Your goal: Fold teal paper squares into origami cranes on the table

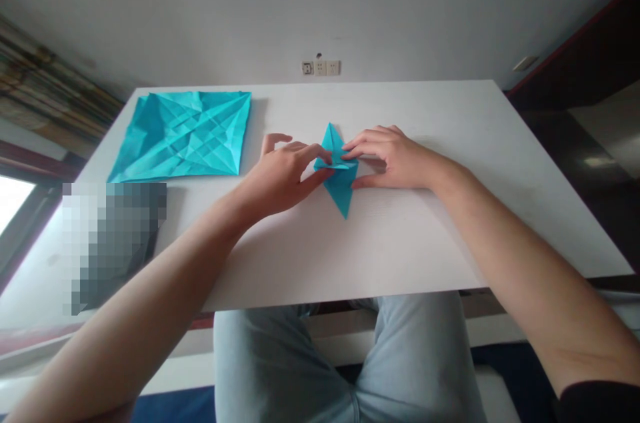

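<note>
A small folded teal paper piece (338,176), kite-shaped with points toward and away from me, lies at the middle of the white table (400,243). My left hand (283,173) pinches its left edge between thumb and fingers. My right hand (395,157) presses its right side with fingertips held together, palm down on the table.
A large creased teal paper sheet (185,135) lies flat at the table's far left. A blurred-out dark object (113,243) sits near the left front edge. Wall sockets (321,67) are behind the table. My knees show below the front edge.
</note>
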The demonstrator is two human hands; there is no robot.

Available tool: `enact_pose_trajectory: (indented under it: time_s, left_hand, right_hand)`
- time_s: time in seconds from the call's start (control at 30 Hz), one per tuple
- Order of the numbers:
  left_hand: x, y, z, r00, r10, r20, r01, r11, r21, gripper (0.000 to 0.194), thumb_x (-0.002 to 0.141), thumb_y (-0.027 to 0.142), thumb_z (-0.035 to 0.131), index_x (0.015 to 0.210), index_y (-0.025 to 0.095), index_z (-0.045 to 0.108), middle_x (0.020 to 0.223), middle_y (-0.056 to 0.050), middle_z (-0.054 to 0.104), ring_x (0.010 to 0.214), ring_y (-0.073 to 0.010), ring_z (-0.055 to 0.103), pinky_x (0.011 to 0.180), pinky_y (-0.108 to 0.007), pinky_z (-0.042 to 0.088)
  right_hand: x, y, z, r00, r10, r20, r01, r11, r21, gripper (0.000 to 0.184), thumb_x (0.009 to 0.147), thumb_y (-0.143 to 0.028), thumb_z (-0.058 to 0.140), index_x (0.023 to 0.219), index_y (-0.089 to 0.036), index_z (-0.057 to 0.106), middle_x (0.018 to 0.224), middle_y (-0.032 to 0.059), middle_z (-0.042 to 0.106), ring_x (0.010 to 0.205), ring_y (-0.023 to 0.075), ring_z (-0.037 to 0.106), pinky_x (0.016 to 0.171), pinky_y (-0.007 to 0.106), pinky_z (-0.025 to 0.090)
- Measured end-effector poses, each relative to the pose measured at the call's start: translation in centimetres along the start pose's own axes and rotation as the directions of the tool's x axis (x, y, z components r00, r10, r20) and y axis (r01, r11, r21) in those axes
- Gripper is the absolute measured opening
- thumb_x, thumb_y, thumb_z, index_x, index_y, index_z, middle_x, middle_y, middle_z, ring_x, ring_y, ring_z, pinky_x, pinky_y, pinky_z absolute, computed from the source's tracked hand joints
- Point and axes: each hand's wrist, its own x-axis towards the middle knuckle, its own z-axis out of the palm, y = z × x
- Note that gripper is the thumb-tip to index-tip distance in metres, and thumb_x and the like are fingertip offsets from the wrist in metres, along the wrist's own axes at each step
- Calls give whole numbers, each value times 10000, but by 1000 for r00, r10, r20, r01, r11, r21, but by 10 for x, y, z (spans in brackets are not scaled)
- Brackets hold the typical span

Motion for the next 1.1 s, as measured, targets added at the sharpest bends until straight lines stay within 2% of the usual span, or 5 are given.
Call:
enact_pose_trajectory:
  time_s: [0.37, 0.47, 0.6, 0.9, 1.1]
  left_hand:
    - [10, -2, 8, 985, -158, -70, 156, 987, -35, 286, 1132, 449, 644, 998, 226, 763, 1162, -112, 868, 1101, -313, 801, 1178, -580, 427]
    - [11, -3, 12, 971, -223, -85, 216, 973, -79, 207, 1107, 429, 696, 1174, 234, 713, 1078, -60, 869, 1026, -286, 811, 1190, -562, 418]
    - [11, -3, 16, 960, -260, -102, 248, 962, -118, 327, 1095, 394, 721, 1370, 260, 603, 1053, -2, 876, 1010, -271, 833, 1243, -577, 374]
    - [11, -1, 14, 964, -248, -95, 239, 966, -97, 288, 1096, 391, 720, 1328, 257, 615, 1077, -29, 891, 1027, -292, 845, 1230, -596, 389]
    - [11, 0, 11, 964, -247, -95, 237, 965, -109, 324, 1060, 379, 774, 1334, 255, 654, 1060, -24, 886, 983, -276, 837, 1231, -609, 407]
  right_hand:
    - [10, 3, 7, 996, 34, -87, -35, 999, -11, 263, 1139, -464, 623, 1012, -261, 731, 1150, 111, 833, 1063, 320, 748, 1017, 498, 530]
    - [10, 4, 12, 988, 47, -146, -43, 999, 32, 200, 1099, -408, 658, 1205, -255, 731, 1210, 119, 835, 1070, 318, 764, 999, 497, 572]
    - [8, 6, 19, 979, 93, -182, -70, 989, 129, 578, 1065, -396, 690, 1614, -272, 559, 1324, 121, 833, 1122, 317, 785, 1008, 494, 618]
    - [8, 5, 19, 981, 58, -188, -32, 990, 139, 515, 1053, -374, 697, 1559, -290, 643, 1316, 117, 828, 1102, 312, 782, 1014, 500, 641]
    - [7, 6, 19, 975, 113, -190, -81, 982, 168, 810, 1044, -473, 746, 1776, -287, 450, 1263, 104, 827, 1041, 309, 760, 1003, 508, 632]
